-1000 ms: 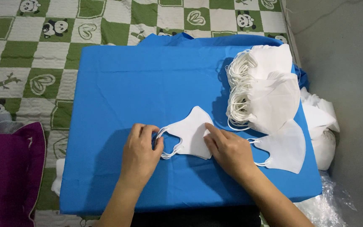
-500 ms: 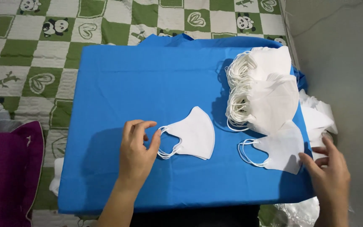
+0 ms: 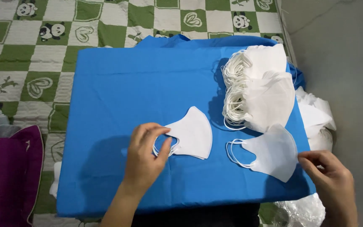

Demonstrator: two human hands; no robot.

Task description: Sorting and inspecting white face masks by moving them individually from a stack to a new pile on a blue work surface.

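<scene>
Head view, the only one: L hand (image 3: pixel 144 157) is resting on the blue cloth (image 3: pixel 118 92) w/ fingers loosely curled, thumb and forefinger hooking the ear loops of a folded white mask (image 3: pixel 194 132) lying near the cloth's middle. Not a full clamp, just fingertips pinching the loops; mask body is lying flat, pointing right of the hand.

R hand (image 3: pixel 332 178) is sitting at the cloth's right edge, fingers bent, tips touching or just beside the lower right corner of a second white mask (image 3: pixel 272 153). Can't tell if it's actually gripping that corner. This mask is lying flat too, loops facing left, apart from the first one.

Behind the 2nd mask, a stack of white masks (image 3: pixel 261 88) is leaning along the right side of the cloth, loops bunching on its left. More white material (image 3: pixel 318 115) is spilling off the cloth's right edge, against the grey floor (image 3: pixel 345 54).

Cloth is lying over a green-and-white checked panda blanket (image 3: pixel 30 46). Purple cushion (image 3: pixel 5 176) is showing bottom left, clear plastic (image 3: pixel 305 210) bottom right.
</scene>
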